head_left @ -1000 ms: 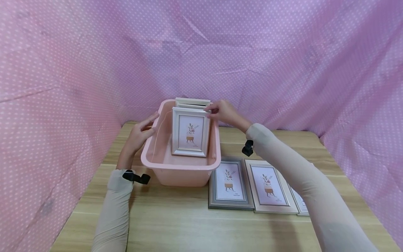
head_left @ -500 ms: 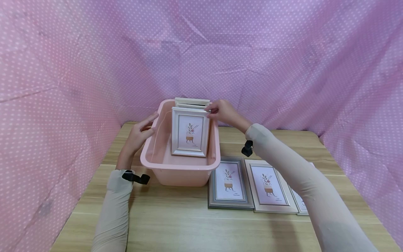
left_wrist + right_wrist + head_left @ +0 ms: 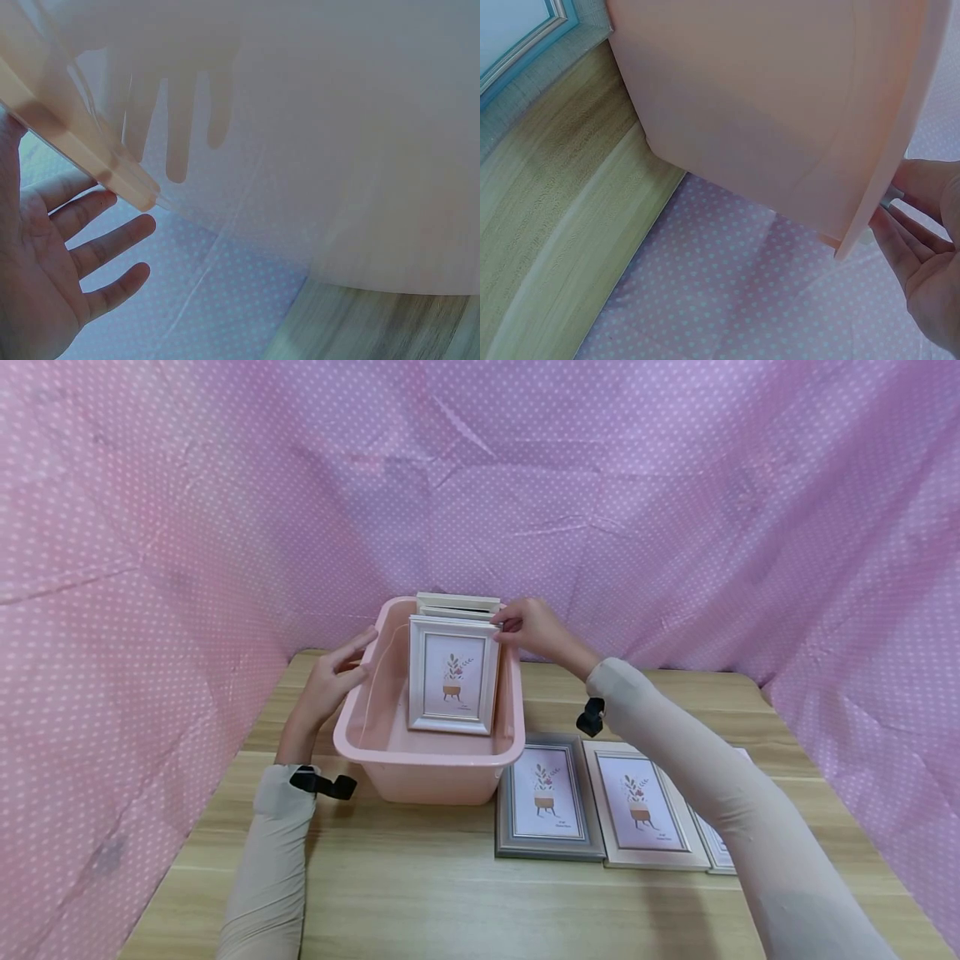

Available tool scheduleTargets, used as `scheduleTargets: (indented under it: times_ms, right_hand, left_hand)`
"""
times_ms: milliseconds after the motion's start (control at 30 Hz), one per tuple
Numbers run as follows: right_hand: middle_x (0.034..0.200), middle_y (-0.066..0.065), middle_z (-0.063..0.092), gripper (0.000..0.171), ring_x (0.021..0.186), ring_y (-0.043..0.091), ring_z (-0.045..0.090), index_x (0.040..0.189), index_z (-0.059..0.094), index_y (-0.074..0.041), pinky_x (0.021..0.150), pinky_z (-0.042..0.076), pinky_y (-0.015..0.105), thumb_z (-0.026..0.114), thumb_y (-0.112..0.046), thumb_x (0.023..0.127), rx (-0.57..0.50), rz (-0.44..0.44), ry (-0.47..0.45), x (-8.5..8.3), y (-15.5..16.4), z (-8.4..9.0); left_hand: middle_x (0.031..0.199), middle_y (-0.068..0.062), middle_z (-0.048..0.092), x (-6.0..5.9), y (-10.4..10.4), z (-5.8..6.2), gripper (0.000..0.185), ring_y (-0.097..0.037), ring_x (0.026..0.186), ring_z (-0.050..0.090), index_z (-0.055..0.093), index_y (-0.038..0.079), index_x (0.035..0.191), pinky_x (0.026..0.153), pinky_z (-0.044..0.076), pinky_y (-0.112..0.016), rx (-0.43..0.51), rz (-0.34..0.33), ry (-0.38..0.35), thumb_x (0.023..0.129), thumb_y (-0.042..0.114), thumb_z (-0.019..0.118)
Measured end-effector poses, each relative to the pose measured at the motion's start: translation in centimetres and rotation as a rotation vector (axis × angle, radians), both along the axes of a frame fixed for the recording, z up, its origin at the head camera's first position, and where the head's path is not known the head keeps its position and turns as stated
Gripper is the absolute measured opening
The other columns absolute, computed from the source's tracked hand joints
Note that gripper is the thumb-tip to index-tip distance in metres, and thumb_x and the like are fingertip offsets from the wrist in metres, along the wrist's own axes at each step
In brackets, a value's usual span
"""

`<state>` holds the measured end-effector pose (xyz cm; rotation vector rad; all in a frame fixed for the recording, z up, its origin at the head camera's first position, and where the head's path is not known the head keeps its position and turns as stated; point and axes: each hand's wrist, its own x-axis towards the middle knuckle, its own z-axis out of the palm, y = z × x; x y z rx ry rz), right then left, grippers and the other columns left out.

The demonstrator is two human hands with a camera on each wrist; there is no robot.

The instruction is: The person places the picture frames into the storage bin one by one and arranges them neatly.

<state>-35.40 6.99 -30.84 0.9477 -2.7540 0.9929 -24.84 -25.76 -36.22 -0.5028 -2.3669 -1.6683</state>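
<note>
A pink plastic basin (image 3: 431, 758) stands on the table with several picture frames upright in it. The front one, a white picture frame (image 3: 417, 681) with a potted-plant print, leans back against the others (image 3: 457, 600). My right hand (image 3: 534, 625) pinches its top right corner between thumb and fingers. In the right wrist view, the right hand (image 3: 930, 255) reaches over the rim, and the basin wall hides most of the frame. My left hand (image 3: 327, 685) rests at the basin's left rim. The left wrist view shows this hand (image 3: 52, 255) with fingers spread and extended beside the rim.
Right of the basin, a grey picture frame (image 3: 506, 827) and a cream one (image 3: 697, 852) lie flat side by side. Another white frame (image 3: 720, 852) is partly hidden under the right forearm. Pink dotted cloth (image 3: 480, 485) hangs behind the wooden table (image 3: 405, 893).
Almost nothing moves. The right hand's fingertips shift very slightly to the right along the frame's top corner; the left hand and basin stay nearly in place.
</note>
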Motion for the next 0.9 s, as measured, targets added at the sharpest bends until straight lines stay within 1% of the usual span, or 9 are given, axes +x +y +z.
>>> scheduleTargets:
  times_ms: [200, 367, 567, 667, 833, 900]
  right_hand:
    - [0.099, 0.016, 0.068, 0.024, 0.087, 0.023, 0.067, 0.103, 0.07, 0.001, 0.078, 0.055, 0.028, 0.072, -0.007, 0.08, -0.028, -0.007, -0.007, 0.0, 0.1, -0.2]
    - [0.105, 0.017, 0.067, 0.024, 0.091, 0.025, 0.067, 0.103, 0.07, 0.002, 0.079, 0.054, 0.028, 0.071, -0.005, 0.081, -0.047, -0.007, -0.011, 0.2, 0.2, -0.2]
    - [0.103, 0.02, 0.067, 0.023, 0.092, 0.028, 0.067, 0.101, 0.069, 0.006, 0.08, 0.054, 0.028, 0.071, -0.003, 0.08, -0.098, 0.018, 0.03, 0.4, 0.4, -0.6]
    - [0.101, 0.02, 0.066, 0.022, 0.092, 0.03, 0.066, 0.1, 0.069, 0.007, 0.081, 0.054, 0.031, 0.071, -0.002, 0.079, -0.139, 0.029, 0.044, 0.4, 0.6, -0.8]
    - [0.1, 0.022, 0.066, 0.02, 0.095, 0.033, 0.065, 0.097, 0.068, 0.009, 0.082, 0.054, 0.039, 0.071, 0.001, 0.078, -0.201, 0.062, 0.064, 0.5, 0.9, -1.1]
    - [0.1, 0.022, 0.066, 0.02, 0.096, 0.034, 0.064, 0.098, 0.068, 0.009, 0.081, 0.054, 0.041, 0.071, 0.002, 0.078, -0.216, 0.072, 0.064, 0.6, 1.2, -1.2]
  left_hand:
    - [0.149, -0.014, 0.035, 0.0, 0.0, 0.0, 0.049, -0.035, 0.124, 0.046, 0.043, 0.001, 0.139, 0.093, 0.039, -0.016, 0.009, -0.006, 0.003, 0.092, 0.005, 0.054]
    - [0.149, -0.013, 0.035, 0.0, -0.1, -0.1, 0.048, -0.034, 0.124, 0.046, 0.043, 0.001, 0.139, 0.093, 0.039, -0.016, 0.006, -0.003, 0.0, 0.092, 0.006, 0.054]
    - [0.149, -0.013, 0.035, -0.1, 0.0, -0.2, 0.048, -0.034, 0.122, 0.047, 0.043, 0.001, 0.139, 0.09, 0.04, -0.015, 0.003, -0.002, -0.005, 0.092, 0.005, 0.053]
    - [0.149, -0.013, 0.036, -0.2, 0.0, -0.2, 0.048, -0.034, 0.122, 0.047, 0.043, 0.002, 0.139, 0.089, 0.041, -0.014, -0.001, 0.0, -0.009, 0.092, 0.005, 0.053]
    - [0.148, -0.014, 0.036, -0.3, -0.1, -0.1, 0.048, -0.034, 0.123, 0.046, 0.043, 0.001, 0.139, 0.092, 0.039, -0.016, 0.004, -0.006, -0.001, 0.092, 0.005, 0.054]
    - [0.148, -0.015, 0.036, -0.3, -0.1, 0.0, 0.048, -0.035, 0.123, 0.046, 0.043, 0.0, 0.139, 0.093, 0.039, -0.016, 0.005, -0.009, 0.001, 0.092, 0.005, 0.054]
